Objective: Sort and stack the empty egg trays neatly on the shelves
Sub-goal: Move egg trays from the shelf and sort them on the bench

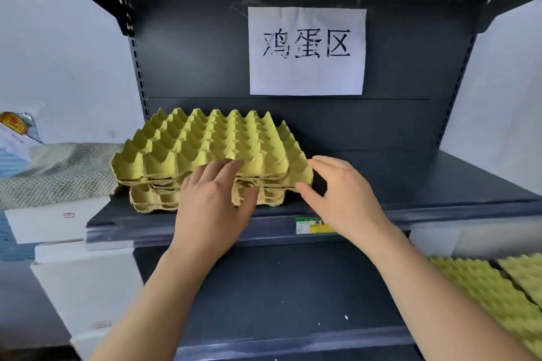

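Note:
A stack of yellow-green empty egg trays (205, 143) sits on the left part of the dark middle shelf (425, 184). The upper trays sit skewed over the lower trays (152, 199), which stick out at the front left. My left hand (214, 199) lies with straight fingers on the front edge of the top trays, its thumb against the stack's front. My right hand (343, 190) is at the stack's front right corner, fingers relaxed, thumb touching the corner edge. More egg trays (484, 290) lie at the lower right, blurred.
A white paper sign (306, 50) is taped to the shelf's back panel. A price label (311, 226) sits on the shelf's front rail. White boxes (82, 281) and a woven sack (58, 170) stand left of the shelving. A lower shelf (278, 287) lies beneath my arms.

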`<act>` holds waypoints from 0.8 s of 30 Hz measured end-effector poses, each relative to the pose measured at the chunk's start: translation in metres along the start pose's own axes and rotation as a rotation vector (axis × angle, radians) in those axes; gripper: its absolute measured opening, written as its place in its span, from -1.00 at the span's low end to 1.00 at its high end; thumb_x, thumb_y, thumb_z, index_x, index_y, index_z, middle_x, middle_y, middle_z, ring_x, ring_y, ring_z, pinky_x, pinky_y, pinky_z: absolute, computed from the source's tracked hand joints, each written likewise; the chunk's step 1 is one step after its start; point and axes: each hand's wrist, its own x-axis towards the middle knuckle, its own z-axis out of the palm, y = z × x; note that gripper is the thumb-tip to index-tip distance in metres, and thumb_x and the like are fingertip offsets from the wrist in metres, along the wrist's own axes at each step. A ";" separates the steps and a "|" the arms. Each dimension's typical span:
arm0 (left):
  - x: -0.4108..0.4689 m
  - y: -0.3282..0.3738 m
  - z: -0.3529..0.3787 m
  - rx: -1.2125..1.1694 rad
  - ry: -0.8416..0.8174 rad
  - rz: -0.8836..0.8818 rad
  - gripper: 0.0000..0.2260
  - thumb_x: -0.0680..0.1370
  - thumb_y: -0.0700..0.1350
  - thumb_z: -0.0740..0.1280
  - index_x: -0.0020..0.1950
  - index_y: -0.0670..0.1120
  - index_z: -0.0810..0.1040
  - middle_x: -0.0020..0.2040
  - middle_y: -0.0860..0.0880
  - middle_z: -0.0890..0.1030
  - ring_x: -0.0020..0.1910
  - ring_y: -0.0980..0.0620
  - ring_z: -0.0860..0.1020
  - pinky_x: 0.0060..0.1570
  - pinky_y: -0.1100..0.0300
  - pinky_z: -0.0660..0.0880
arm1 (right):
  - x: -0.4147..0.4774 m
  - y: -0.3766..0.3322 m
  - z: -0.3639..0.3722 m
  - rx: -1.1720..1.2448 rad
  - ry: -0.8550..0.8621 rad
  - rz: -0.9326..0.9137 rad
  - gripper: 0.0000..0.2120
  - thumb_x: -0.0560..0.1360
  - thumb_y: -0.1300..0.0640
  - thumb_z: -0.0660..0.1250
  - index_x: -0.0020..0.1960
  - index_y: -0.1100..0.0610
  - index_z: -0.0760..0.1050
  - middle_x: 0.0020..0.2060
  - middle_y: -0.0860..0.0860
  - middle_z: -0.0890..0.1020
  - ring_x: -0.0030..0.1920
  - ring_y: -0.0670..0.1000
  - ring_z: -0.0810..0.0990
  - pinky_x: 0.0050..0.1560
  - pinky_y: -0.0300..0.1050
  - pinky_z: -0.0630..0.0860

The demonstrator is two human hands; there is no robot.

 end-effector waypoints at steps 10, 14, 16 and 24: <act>-0.042 0.143 0.101 -0.214 -0.236 0.201 -0.68 0.45 0.01 0.32 0.13 -0.09 0.62 0.04 -0.03 0.64 -0.07 -0.15 0.59 -0.02 -0.01 0.53 | -0.117 0.132 -0.058 -0.183 -0.010 0.260 -0.65 0.49 0.06 0.37 0.23 0.20 0.55 0.15 0.06 0.62 0.19 0.11 0.53 0.18 -0.08 0.43; -0.060 0.220 0.145 -0.282 -0.323 0.249 -0.67 0.44 0.01 0.32 0.13 -0.10 0.63 0.04 -0.02 0.66 -0.07 -0.14 0.60 0.00 -0.02 0.54 | -0.163 0.196 -0.096 -0.269 -0.066 0.379 -0.72 0.48 0.07 0.36 0.04 0.27 0.56 -0.04 0.13 0.64 0.02 0.16 0.57 0.02 0.04 0.52; -0.069 0.260 0.167 -0.309 -0.359 0.258 -0.67 0.43 0.02 0.32 0.12 -0.10 0.64 0.03 -0.01 0.66 -0.06 -0.12 0.61 -0.02 0.00 0.52 | -0.185 0.229 -0.115 -0.304 -0.081 0.427 -0.74 0.46 0.07 0.35 -0.01 0.27 0.57 -0.08 0.14 0.64 -0.01 0.17 0.57 -0.01 0.07 0.52; -0.104 0.411 0.263 -0.408 -0.524 0.309 -0.68 0.43 0.04 0.32 0.08 -0.10 0.65 0.00 -0.03 0.67 -0.09 -0.14 0.61 -0.07 -0.01 0.55 | -0.270 0.365 -0.170 -0.337 -0.111 0.578 -0.64 0.47 0.07 0.38 0.21 0.22 0.56 0.13 0.13 0.62 0.16 0.14 0.57 0.22 -0.04 0.44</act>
